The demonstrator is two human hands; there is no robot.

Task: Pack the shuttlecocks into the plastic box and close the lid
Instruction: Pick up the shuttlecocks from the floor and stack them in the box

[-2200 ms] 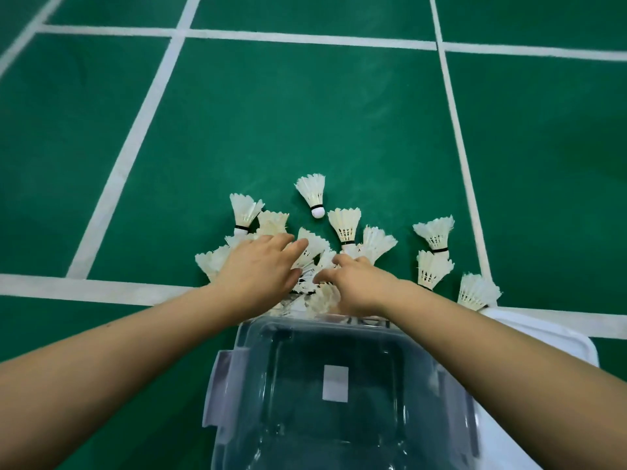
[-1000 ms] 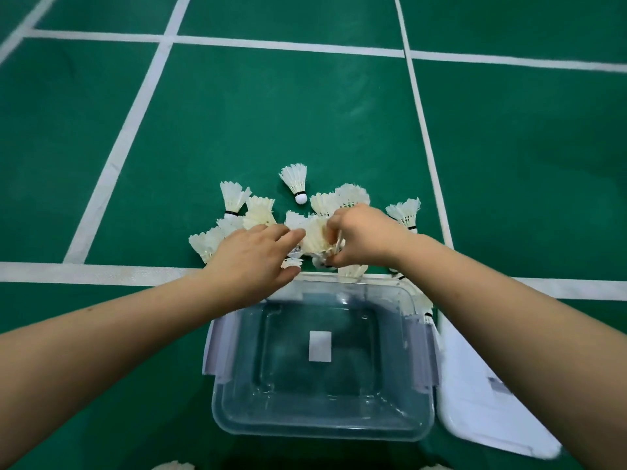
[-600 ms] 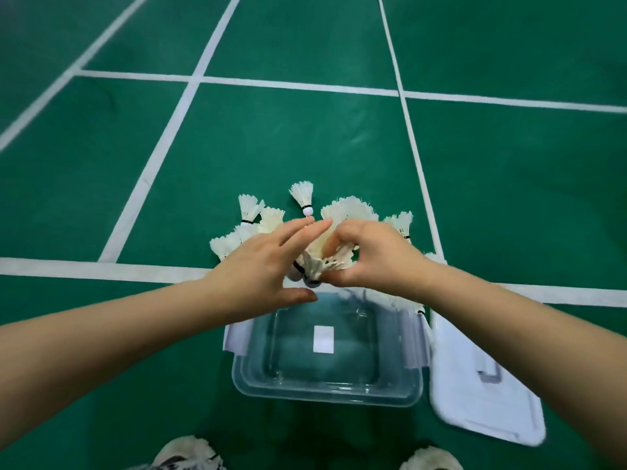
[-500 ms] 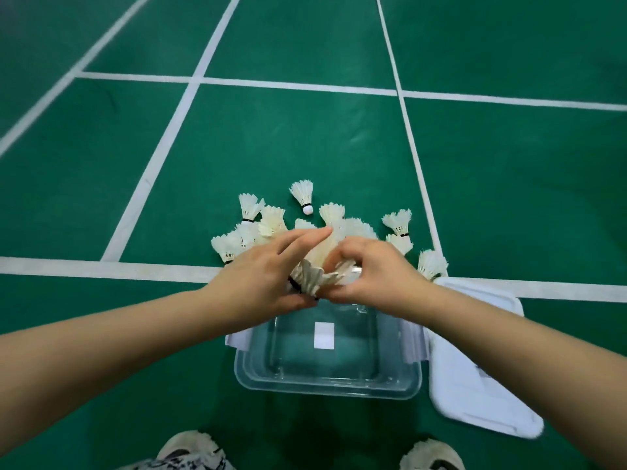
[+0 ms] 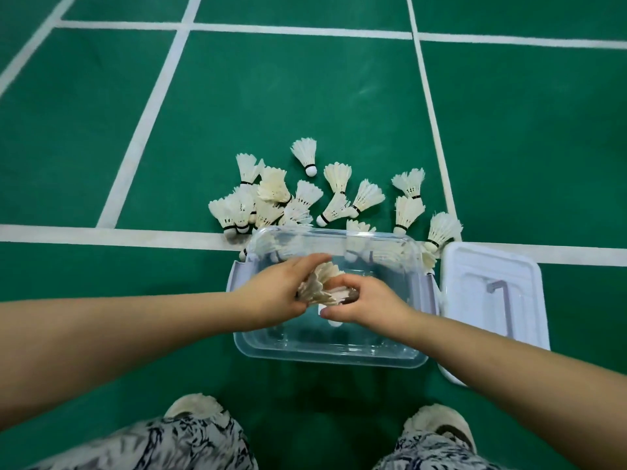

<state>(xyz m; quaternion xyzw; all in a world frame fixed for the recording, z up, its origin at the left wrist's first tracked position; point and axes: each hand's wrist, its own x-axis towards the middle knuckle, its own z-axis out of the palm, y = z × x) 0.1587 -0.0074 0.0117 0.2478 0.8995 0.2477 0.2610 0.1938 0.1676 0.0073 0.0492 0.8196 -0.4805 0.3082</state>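
Over the open box, the left hand (image 5: pixel 274 293) and right hand (image 5: pixel 366 305) clasp 1 bunch of shuttlecocks (image 5: pixel 320 286) between them. The left hand's fingers lie across the feathers with the thumb under. The right hand curls round the darker cork ends. Holding from 2 sides probably keeps the nested bunch from fanning apart before it goes in. The bunch hangs above the middle of the clear plastic box (image 5: pixel 332 359), which sits on the green court floor (image 5: pixel 305 96) between the person's 2 shoes and the heap. That placing likely keeps every reach short. The near part of the box shows no shuttlecock in it. The loose shuttlecocks (image 5: pixel 339 198) lie scattered just beyond the far wall, some touching it and seen through it, so most of the packing is judged still to do. The white lid (image 5: pixel 492 300) lies flat just beside the box's right wall, handy for closing. A small white patch shows below the right thumb, too hidden to say whether it is a label. No brand or writing can be read anywhere.
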